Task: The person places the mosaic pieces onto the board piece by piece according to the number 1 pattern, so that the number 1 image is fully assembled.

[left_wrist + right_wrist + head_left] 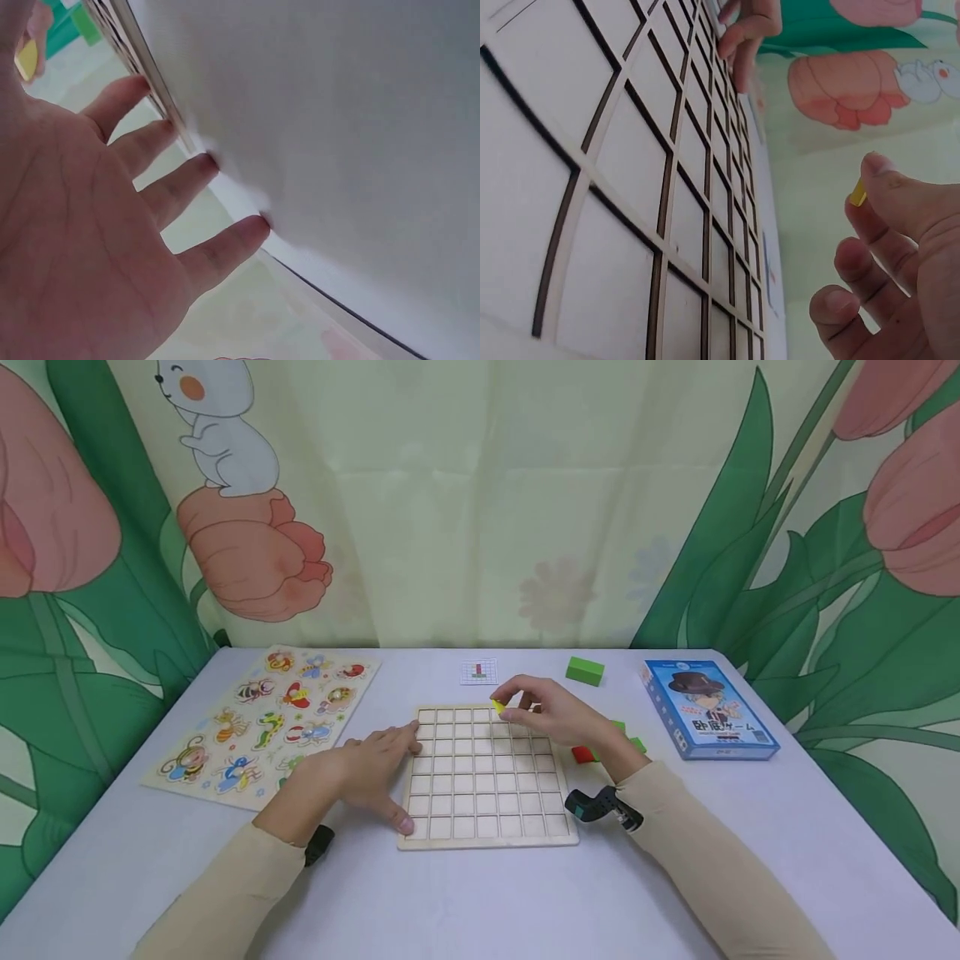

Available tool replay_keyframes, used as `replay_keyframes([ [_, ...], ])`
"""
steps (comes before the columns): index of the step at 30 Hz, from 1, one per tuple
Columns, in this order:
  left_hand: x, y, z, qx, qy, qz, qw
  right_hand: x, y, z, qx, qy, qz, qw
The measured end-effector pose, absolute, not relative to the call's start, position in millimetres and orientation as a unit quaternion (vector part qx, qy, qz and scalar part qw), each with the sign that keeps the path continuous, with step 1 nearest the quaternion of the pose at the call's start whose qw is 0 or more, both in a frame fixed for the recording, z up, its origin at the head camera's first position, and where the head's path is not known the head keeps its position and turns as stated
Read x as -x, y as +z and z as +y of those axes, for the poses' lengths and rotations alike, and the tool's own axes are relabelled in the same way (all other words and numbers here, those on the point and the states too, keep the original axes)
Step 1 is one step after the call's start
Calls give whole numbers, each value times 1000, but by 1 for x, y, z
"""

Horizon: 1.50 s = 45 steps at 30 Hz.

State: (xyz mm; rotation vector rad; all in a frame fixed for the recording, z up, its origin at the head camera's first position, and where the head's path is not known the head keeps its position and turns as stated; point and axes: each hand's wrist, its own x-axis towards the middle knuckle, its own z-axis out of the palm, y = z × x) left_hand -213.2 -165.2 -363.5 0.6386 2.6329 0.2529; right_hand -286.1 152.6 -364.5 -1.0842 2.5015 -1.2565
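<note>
A wooden grid board [483, 777] lies on the table in front of me. Spread along its left side is my left hand [367, 772], thumb on the near left corner and fingers reaching up the edge; in the left wrist view those fingers [184, 180] are extended. My right hand [558, 710] is over the far part of the board and pinches a small yellow piece [498, 705] between thumb and index finger. From the right wrist, the yellow piece [857, 195] appears above the squares, its shape mostly covered by the fingertips.
Beyond the board lie a small pattern card [478, 672] and a green block [585, 671]. A red piece [582, 754] and green pieces [637, 744] are partly hidden by my right wrist. A blue game box [708, 710] stands right; an insect picture board [300, 702] lies left.
</note>
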Motion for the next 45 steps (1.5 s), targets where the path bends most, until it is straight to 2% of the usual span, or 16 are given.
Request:
replay_keyframes([
  [13, 212, -359, -167, -232, 90, 946, 207, 295, -367, 116, 393, -371, 839, 62],
  [30, 214, -366, -169, -232, 83, 947, 208, 300, -379, 94, 388, -258, 879, 100],
  [40, 214, -363, -168, -226, 76, 950, 201, 298, -378, 87, 395, -222, 889, 68],
  [45, 213, -364, -168, -227, 80, 949, 204, 299, -377, 85, 380, -217, 896, 77],
])
